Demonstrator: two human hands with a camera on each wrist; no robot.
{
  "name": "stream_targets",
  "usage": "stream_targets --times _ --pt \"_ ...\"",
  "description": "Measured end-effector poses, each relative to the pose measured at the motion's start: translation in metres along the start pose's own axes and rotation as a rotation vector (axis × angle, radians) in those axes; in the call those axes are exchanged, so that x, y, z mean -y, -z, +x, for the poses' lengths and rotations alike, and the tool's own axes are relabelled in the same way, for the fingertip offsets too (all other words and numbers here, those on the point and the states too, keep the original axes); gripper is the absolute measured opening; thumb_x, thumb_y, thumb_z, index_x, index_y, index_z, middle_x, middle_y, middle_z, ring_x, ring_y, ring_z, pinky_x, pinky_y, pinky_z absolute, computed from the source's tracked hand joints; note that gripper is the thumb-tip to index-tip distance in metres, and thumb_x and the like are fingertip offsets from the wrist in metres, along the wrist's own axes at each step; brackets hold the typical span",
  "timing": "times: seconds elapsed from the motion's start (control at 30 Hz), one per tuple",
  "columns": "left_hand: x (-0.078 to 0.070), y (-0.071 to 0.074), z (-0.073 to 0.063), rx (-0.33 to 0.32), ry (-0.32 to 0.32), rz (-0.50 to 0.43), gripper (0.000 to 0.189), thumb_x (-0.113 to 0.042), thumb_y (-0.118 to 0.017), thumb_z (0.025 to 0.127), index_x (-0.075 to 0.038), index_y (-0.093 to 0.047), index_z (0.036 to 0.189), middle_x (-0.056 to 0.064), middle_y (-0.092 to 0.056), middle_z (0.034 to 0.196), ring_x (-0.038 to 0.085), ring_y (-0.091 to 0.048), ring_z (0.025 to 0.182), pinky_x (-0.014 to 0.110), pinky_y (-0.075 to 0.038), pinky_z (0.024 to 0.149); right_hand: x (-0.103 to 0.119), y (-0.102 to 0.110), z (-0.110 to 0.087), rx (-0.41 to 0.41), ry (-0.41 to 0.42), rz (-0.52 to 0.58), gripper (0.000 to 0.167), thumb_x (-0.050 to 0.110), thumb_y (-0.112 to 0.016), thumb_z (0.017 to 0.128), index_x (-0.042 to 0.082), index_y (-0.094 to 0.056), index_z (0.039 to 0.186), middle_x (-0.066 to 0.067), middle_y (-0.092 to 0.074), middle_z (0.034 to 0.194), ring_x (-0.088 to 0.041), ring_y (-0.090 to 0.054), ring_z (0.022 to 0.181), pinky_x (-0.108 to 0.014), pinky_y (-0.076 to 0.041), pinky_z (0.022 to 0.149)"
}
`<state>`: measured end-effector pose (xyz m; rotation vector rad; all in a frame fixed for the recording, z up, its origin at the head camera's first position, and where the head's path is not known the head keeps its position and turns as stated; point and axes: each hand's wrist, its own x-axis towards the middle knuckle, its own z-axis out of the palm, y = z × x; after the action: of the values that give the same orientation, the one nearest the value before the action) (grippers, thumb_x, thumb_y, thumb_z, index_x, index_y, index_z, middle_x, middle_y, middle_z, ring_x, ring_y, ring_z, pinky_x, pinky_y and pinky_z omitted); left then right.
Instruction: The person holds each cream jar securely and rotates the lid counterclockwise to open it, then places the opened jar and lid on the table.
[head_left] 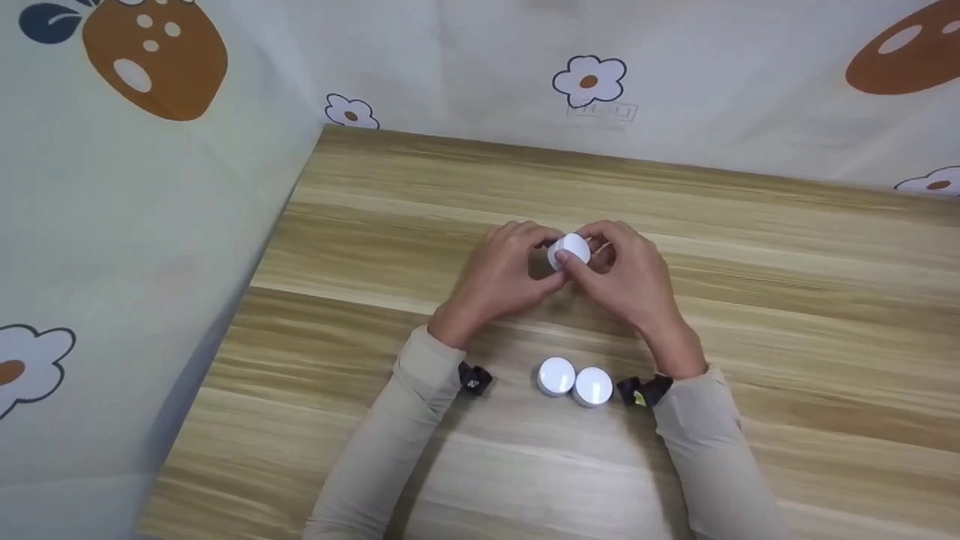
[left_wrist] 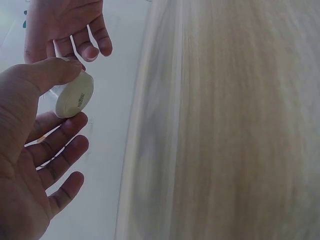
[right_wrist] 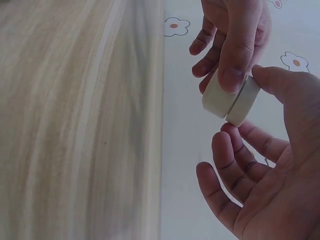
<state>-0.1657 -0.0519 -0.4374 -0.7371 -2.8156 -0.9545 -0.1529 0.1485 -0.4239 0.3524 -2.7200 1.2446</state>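
A small white round container (head_left: 569, 253) is held between both hands above the wooden table. Its side shows a seam between a thicker part and a thinner part (right_wrist: 243, 101) in the right wrist view. Small dark print marks the flat face (left_wrist: 80, 97) seen in the left wrist view. My left hand (head_left: 512, 262) pinches the container from the left with thumb and fingertips. From the other side, my right hand (head_left: 626, 270) pinches it too, thumb and fingertips on the thinner part.
Two more white round containers (head_left: 556, 376) stand side by side on the wooden table (head_left: 375, 247), between the forearms. Dark wrist devices sit at both cuffs, the right one (head_left: 643, 391) close to the containers. A pale patterned sheet (head_left: 465, 67) hangs behind and at the left.
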Motion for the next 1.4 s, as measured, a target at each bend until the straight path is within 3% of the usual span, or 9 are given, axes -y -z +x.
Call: stream_targets --times 0.37,0.53,0.83,1.4 --pt "0.0008 -0.001 -0.0005 -0.008 -0.013 0.003 0.045 -0.042 -0.078 0.093 -0.017 -0.073 0.13 -0.001 -0.073 0.126 0.021 -0.064 0.117 0.041 -0.046 0.107 -0.0016 -0.0002 -0.0011 0.025 0.03 -0.008 0.035 0.026 -0.084 0.091 0.005 -0.073 0.116 -0.011 -0.07 0.104 -0.024 -0.067 0.086 -0.037 -0.052 0.077" --pt "-0.0001 -0.0001 -0.0002 -0.021 -0.008 0.003 0.045 -0.044 -0.078 0.093 -0.018 -0.074 0.13 -0.002 -0.074 0.127 0.02 -0.064 0.119 0.04 -0.046 0.107 -0.0017 0.0005 -0.0001 0.017 0.013 0.005 0.043 0.03 -0.084 0.091 0.004 -0.071 0.124 -0.011 -0.072 0.103 -0.026 -0.071 0.088 -0.04 -0.053 0.079" --pt "-0.0024 0.001 0.002 -0.015 -0.013 0.013 0.047 -0.045 -0.078 0.093 -0.018 -0.074 0.131 -0.003 -0.074 0.126 0.019 -0.064 0.117 0.04 -0.046 0.106 0.0002 0.0013 -0.0002 -0.029 -0.011 -0.01 0.033 0.034 -0.083 0.092 0.007 -0.075 0.108 -0.008 -0.072 0.098 -0.023 -0.066 0.085 -0.037 -0.05 0.076" --pt "0.0011 -0.0036 0.0003 -0.017 -0.022 0.02 0.046 -0.042 -0.079 0.093 -0.016 -0.073 0.13 0.0 -0.074 0.126 0.021 -0.064 0.118 0.041 -0.047 0.106 -0.0027 0.0012 -0.0033 0.031 0.049 0.017 0.036 0.025 -0.083 0.092 0.003 -0.073 0.119 -0.012 -0.07 0.106 -0.027 -0.071 0.091 -0.041 -0.056 0.083"
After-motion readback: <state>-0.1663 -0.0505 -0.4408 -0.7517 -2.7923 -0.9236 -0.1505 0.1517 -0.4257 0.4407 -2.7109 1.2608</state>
